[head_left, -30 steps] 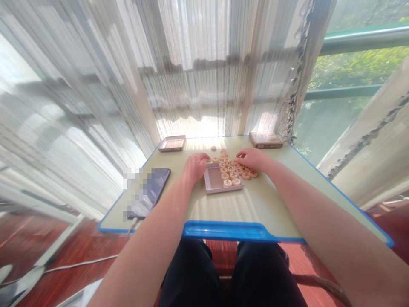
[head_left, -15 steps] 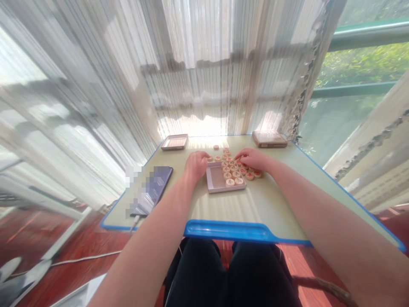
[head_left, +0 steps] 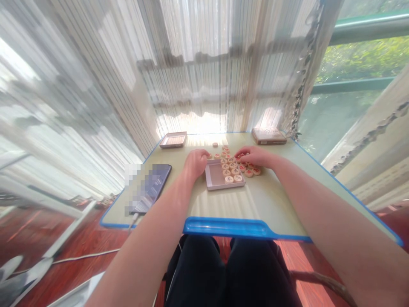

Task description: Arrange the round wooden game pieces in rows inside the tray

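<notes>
Curling my left hand [head_left: 196,163] at ten o'clock of the tray [head_left: 225,186], right hand [head_left: 257,157] over red xiangqi pieces [head_left: 249,173] at two, grips unclear; its rim corrals black-marked pieces [head_left: 229,179].

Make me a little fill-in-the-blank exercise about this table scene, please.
1. The table has a rim coloured ____.
2. The pieces in the near tray fill its ____ side.
3. Loose pieces beside the right hand bear characters coloured ____.
4. The flat dark device lies on the table's ____ side.

Missing words: blue; right; red; left.
</notes>
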`<state>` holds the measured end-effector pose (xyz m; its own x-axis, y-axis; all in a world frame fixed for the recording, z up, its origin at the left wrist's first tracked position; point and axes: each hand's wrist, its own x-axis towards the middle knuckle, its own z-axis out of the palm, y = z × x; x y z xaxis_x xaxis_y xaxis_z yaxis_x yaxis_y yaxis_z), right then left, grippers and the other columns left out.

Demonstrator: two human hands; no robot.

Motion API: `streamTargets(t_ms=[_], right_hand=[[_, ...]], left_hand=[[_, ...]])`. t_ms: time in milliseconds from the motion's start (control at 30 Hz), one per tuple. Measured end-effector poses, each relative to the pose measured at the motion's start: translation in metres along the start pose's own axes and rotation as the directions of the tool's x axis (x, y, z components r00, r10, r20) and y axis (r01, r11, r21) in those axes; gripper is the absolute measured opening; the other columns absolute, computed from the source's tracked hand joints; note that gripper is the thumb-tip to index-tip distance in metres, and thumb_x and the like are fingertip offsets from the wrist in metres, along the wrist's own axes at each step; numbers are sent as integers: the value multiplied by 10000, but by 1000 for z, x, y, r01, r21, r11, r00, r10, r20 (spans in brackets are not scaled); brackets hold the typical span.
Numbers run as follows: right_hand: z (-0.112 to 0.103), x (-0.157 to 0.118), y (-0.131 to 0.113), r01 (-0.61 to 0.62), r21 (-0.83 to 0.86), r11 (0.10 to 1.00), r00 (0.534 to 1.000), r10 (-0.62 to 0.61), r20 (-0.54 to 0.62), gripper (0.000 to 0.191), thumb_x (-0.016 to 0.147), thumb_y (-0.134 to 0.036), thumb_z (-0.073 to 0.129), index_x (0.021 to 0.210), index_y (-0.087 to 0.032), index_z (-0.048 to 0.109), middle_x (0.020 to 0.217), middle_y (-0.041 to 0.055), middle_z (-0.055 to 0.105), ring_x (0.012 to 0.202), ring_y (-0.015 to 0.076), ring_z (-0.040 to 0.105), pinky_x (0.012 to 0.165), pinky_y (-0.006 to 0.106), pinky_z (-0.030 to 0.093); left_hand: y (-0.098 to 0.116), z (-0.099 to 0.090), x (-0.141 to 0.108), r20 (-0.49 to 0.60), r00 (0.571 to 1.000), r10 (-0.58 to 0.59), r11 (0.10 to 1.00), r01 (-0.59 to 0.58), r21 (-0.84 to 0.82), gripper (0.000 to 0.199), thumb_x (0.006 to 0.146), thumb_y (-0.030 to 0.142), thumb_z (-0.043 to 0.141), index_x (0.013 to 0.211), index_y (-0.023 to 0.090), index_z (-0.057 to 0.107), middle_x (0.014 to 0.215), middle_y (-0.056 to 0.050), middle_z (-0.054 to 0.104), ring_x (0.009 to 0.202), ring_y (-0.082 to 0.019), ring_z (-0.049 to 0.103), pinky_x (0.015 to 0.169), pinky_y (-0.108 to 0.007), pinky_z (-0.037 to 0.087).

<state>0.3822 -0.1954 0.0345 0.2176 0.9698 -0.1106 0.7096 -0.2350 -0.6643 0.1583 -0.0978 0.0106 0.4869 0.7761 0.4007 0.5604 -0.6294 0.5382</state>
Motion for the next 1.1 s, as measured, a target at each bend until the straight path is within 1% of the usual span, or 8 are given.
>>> streamTargets(t_ms=[133,233,367,633,767,900,1000,1100], right_hand=[[1,0,-1,-21,5,1000,1000,21,-9,260,794,-264,644,1041,-210,701,841,32,688,640,112,589,545,204,473],[2,0,-1,-1,-24,1000,1000,0,-30,300,785,-270,661,1076,-203,686,955,55,691,696,121,618,597,211,501],[3,2,-2,68,-138,988,995,-77,-62,208,756,-260,679,946,-184,718,1072,83,667,817,157,640,663,228,514],[7,1,-7,67,-315,947,976,-127,-176,221,717,-287,649,887,-168,724,933,80,706,846,212,640,710,284,480],[4,-2,-13,97,-371,924,933,-214,-289,249,713,-292,625,902,-170,731,958,81,707,869,227,634,744,302,465],[11,-12,-30,290,-395,871,871,-412,-269,214,725,-296,620,862,-168,723,894,69,707,873,223,623,791,311,454],[23,-19,-43,402,-408,820,819,-521,-239,174,717,-266,622,834,-176,713,890,68,708,884,226,612,808,317,446],[32,-21,-48,431,-450,783,796,-564,-220,161,723,-254,613,831,-178,705,893,76,710,871,235,605,796,332,443]], left_hand=[[1,0,0,5,1000,5,1000,-5,-4,382,755,120,390,883,160,747,1014,-69,745,1013,-224,660,946,-317,485],[2,-1,-1,7,1000,8,1000,-8,20,379,767,137,390,889,165,748,1023,-66,743,1022,-226,653,950,-314,477],[4,-4,-1,29,999,-35,994,32,103,364,777,168,394,872,163,745,985,-86,743,981,-244,652,903,-322,484],[3,-2,0,114,990,-79,996,74,53,308,751,184,417,729,153,723,827,-91,733,837,-229,638,775,-289,479],[6,1,-1,160,985,-63,997,67,-23,304,730,202,420,714,159,720,780,-67,723,794,-215,639,725,-273,471],[13,-2,-3,175,984,-33,996,46,-71,287,732,232,442,728,162,720,768,-48,717,788,-201,635,724,-259,459],[16,-8,-3,147,984,-103,995,102,12,269,743,301,477,690,152,694,680,-62,674,709,-208,609,647,-280,430],[16,-15,-5,120,977,-177,972,155,174,227,712,318,519,593,162,632,579,-75,602,629,-217,567,573,-308,369]])
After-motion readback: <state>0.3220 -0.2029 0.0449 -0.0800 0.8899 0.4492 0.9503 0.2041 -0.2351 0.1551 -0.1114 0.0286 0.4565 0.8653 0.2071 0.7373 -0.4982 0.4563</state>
